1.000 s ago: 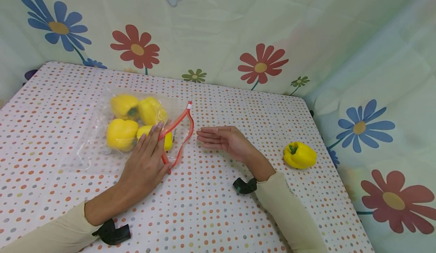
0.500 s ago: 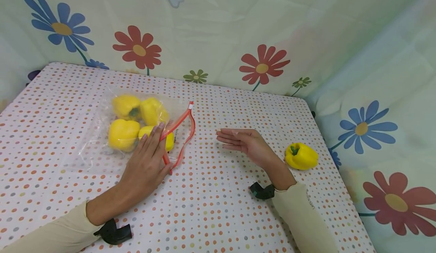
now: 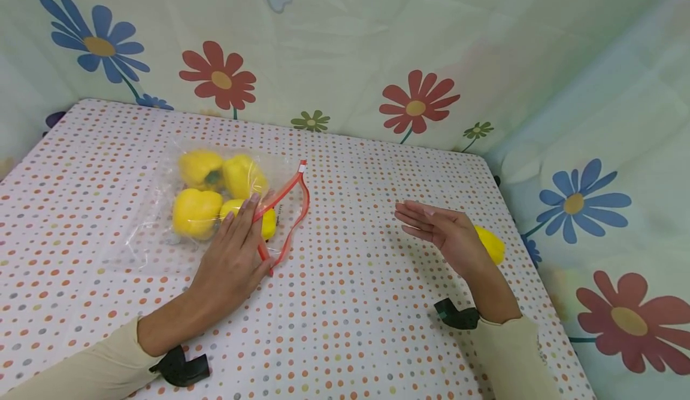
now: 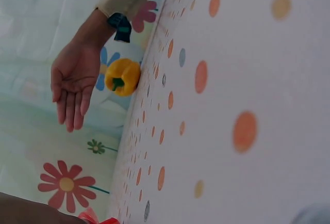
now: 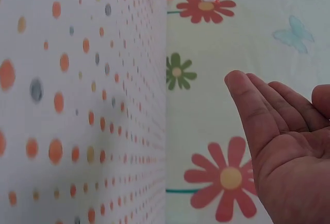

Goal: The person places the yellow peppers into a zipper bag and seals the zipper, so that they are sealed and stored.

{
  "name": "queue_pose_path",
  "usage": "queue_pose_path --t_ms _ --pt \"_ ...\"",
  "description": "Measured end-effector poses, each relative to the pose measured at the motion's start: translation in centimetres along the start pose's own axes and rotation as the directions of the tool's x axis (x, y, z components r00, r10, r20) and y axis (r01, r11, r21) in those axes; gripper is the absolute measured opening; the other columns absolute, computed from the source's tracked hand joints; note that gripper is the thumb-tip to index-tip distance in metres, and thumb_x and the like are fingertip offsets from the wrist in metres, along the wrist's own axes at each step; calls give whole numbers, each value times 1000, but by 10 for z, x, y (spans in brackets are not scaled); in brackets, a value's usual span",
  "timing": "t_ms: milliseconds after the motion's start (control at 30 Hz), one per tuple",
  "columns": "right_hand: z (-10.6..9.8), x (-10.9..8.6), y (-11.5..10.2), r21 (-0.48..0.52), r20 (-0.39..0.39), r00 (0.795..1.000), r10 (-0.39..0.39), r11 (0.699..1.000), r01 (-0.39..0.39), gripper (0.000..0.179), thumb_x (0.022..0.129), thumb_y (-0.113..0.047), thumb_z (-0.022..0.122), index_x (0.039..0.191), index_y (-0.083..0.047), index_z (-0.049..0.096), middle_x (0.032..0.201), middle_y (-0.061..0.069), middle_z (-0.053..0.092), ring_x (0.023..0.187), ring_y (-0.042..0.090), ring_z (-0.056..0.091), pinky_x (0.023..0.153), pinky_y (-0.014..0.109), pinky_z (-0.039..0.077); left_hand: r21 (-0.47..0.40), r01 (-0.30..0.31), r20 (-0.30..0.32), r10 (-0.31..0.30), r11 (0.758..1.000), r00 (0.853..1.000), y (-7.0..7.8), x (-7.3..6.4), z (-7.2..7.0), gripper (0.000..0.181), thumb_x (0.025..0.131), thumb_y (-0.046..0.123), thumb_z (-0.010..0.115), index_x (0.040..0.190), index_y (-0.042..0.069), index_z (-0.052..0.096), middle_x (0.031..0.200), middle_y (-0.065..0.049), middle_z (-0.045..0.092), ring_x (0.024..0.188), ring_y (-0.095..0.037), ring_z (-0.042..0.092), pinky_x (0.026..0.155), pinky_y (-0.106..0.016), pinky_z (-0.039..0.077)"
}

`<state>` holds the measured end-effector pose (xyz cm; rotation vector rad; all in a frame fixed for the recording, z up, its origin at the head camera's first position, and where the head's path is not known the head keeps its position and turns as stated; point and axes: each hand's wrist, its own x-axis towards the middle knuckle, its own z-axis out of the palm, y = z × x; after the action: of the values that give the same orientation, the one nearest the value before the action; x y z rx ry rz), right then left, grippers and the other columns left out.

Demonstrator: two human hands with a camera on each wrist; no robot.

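A clear zip bag [image 3: 142, 241] with a red closure [image 3: 293, 223] lies flat on the table's left half, its mouth gaping toward the right. Several yellow bell peppers [image 3: 196, 213] are inside it. My left hand [image 3: 229, 262] rests on the bag near the mouth, fingers straight over one pepper and the thumb by the red edge. My right hand [image 3: 450, 235] is held above the table with straight fingers and nothing in it. Behind it, partly hidden in the head view, one more yellow bell pepper [image 3: 492, 245] lies outside the bag; the left wrist view shows this pepper [image 4: 122, 77] whole.
A dotted cloth covers the table [image 3: 345, 316]. Flower-printed curtains [image 3: 323, 47] hang along its back and right sides. Each wrist carries a black camera mount, one on the left wrist [image 3: 182, 367] and one on the right wrist [image 3: 457, 314].
My right hand has moved from beside the bag's mouth rightward to the loose pepper, now covering part of it in the head view. The left hand and the bag stay in place.
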<state>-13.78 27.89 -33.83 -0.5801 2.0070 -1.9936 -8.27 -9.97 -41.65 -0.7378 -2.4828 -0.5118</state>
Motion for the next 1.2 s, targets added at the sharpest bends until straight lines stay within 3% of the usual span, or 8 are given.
queue_pose_path --t_ms 333,400,533,667,900,1100,1133,1200 --pt "-29 -30 -11 -58 -74 986 -150 988 146 37 105 -3 35 134 19 43 132 18 58 122 25 56 97 35 43 7 13 18 -13 1000 1000 1 0 -2 94 70 14 87 140 -19 33 159 -22 11 145 -34 16 114 -50 19" --pt "-33 -38 -13 -106 -136 976 -168 982 154 37 105 -4 37 134 18 44 130 17 59 121 23 57 96 33 44 4 15 18 -15 1000 1000 1 0 -2 94 70 14 87 140 -19 34 159 -23 11 145 -34 16 115 -50 18" --pt "-40 -54 -18 -234 -296 937 -187 965 119 37 104 -9 44 133 14 50 126 13 64 116 18 61 93 27 46 6 19 21 -19 1000 1000 2 0 -2 93 70 14 87 139 -19 35 159 -23 11 145 -34 16 115 -49 18" --pt "-49 -68 -20 -266 -431 883 -185 961 72 38 102 -11 50 133 10 53 123 8 66 113 13 62 92 23 45 9 24 24 -24 1000 999 2 0 -3 93 69 13 88 139 -19 35 159 -23 11 145 -34 16 115 -49 18" --pt "-65 -92 -14 -207 -581 805 -121 978 -2 41 99 -13 56 137 3 52 126 2 65 115 6 59 90 15 44 7 27 26 -27 1000 999 2 -1 -3 92 70 13 87 139 -19 36 159 -23 11 145 -33 16 115 -48 17" --pt "-81 -104 -3 -124 -677 735 24 982 -146 51 97 -23 60 144 -7 47 138 -3 56 128 7 47 93 13 39 14 29 28 -30 999 999 2 -1 -3 92 71 15 87 139 -19 35 159 -23 12 145 -34 17 115 -48 17" --pt "-84 -106 0 -92 -676 735 51 984 -153 54 97 -23 61 145 -7 45 140 -4 54 130 8 44 96 14 37 15 29 29 -29 999 999 2 -1 -2 92 71 15 87 139 -19 35 159 -23 12 145 -34 17 115 -48 17" --pt "-91 -110 6 -52 -649 754 95 984 -169 57 98 -22 59 149 -8 38 143 -6 50 133 8 40 100 17 34 16 28 30 -29 999 999 2 0 -3 93 70 15 87 139 -19 35 159 -23 12 145 -34 17 115 -48 17"
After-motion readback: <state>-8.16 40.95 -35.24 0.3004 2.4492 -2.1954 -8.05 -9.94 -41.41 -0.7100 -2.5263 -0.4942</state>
